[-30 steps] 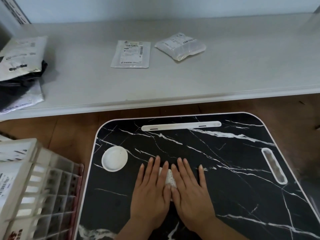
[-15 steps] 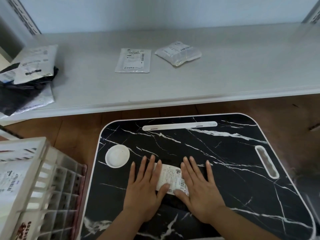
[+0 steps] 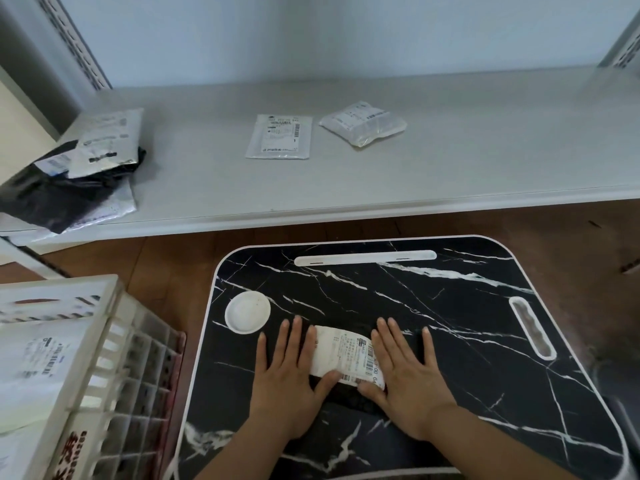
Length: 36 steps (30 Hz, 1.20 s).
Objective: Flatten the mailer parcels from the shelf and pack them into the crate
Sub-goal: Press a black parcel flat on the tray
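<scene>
Now both hands lie flat and open, palms down, on a black mailer parcel [image 3: 346, 398] that sits on the near middle of the black marble-patterned lap table [image 3: 450, 323]. The left hand [image 3: 291, 379] presses its left part and the right hand [image 3: 405, 379] its right part; neither grips anything, the fingers spread and straight. Between them shows the parcel's white shipping label [image 3: 346, 356], slightly tilted, with a barcode along its right edge. A second ago the hands lay side by side, nearly touching, with only a sliver of label between them; half a second ago they had parted somewhat, and now they are further apart, with more of the label bared.

On the grey shelf [image 3: 450, 168] beyond the table lie a flat white mailer [image 3: 279, 136] and, just to its right, a puffy clear-wrapped parcel [image 3: 362, 123], lying as before. At the shelf's left end is a heap of black and silver mailers [image 3: 79, 171]. The white crate [image 3: 90, 358] stands left of the table, with a labelled white parcel [image 3: 38, 358] inside it.
</scene>
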Motion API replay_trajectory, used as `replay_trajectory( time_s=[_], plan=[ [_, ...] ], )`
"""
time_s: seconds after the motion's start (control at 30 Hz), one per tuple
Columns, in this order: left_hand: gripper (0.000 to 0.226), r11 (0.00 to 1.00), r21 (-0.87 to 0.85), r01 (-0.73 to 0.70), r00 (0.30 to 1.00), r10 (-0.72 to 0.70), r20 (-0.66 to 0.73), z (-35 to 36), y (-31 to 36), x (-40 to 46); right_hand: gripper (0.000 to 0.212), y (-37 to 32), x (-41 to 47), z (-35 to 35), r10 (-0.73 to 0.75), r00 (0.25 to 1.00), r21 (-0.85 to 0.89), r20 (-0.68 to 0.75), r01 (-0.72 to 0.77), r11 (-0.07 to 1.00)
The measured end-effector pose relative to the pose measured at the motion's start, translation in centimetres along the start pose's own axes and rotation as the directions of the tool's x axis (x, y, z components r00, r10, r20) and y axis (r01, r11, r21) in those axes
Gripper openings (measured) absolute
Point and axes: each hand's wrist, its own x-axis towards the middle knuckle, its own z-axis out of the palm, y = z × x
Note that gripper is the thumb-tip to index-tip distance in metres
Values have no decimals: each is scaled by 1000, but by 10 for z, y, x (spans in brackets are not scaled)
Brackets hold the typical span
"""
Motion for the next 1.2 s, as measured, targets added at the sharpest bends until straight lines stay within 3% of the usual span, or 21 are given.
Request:
replay_trajectory(
  time_s=[0.1, 0.2, 0.27, 0.37, 0.43, 0.53, 0.57, 0.63, 0.7, 0.8, 0.87, 1.03, 1.13, 1.2],
  plan=[
    [94, 1000, -19, 0, 997, 1, 81, -11, 2, 2, 97, -1, 6, -25, 39, 999, 216, -27, -33, 976],
    [85, 992, -112, 59, 994, -47, 103, -26, 4, 1, 74, -5, 15, -38, 137, 990, 406, -40, -109, 907],
    [87, 966, -230, 119, 993, -111, 46, -35, 5, -5, 87, -12, 21, -43, 182, 983, 526, 34, -173, 833],
    [86, 903, -376, 209, 976, -216, 22, -40, 4, -16, 97, -26, 26, -49, 226, 964, 428, 137, -263, 865],
    [86, 760, -567, 318, 946, -290, 142, -41, -3, -20, 87, -32, 23, -53, 250, 959, 347, 130, -281, 895],
    [83, 395, -792, 466, 883, -260, 390, -48, -11, -26, 70, -36, 17, -54, 276, 943, 490, 186, -332, 806],
    [80, 358, -792, 495, 869, -224, 442, -52, -12, -31, 63, -37, 15, -56, 266, 937, 576, 226, -349, 739],
    [69, 378, -759, 531, 845, -169, 507, -57, -13, -39, 54, -41, 10, -63, 234, 929, 724, 286, -370, 582],
    [42, 340, -791, 508, 860, -151, 488, -65, -15, -45, 48, -47, 7, -75, 223, 928, 795, 298, -371, 480],
    [21, 78, -898, 433, 893, -169, 416, -85, -25, -54, 42, -63, 7, -104, 215, 934, 905, 286, -337, 259],
    [25, -78, -938, 338, 921, -177, 347, -107, -38, -58, 39, -78, 11, -127, 214, 947, 947, 240, -277, 162],
    [41, -273, -954, 122, 941, -275, 199, -154, -91, -73, 22, -152, 27, -182, 114, 988, 994, 104, -108, 32],
    [47, -416, -907, -70, 909, -401, 114, -175, -131, -91, 16, -205, 42, -204, 25, 995, 993, 99, -97, -73],
    [35, -535, -828, -169, 872, -472, 127, -186, -161, -106, 16, -243, 53, -212, -33, 995, 985, 97, -100, -137]
  ],
)
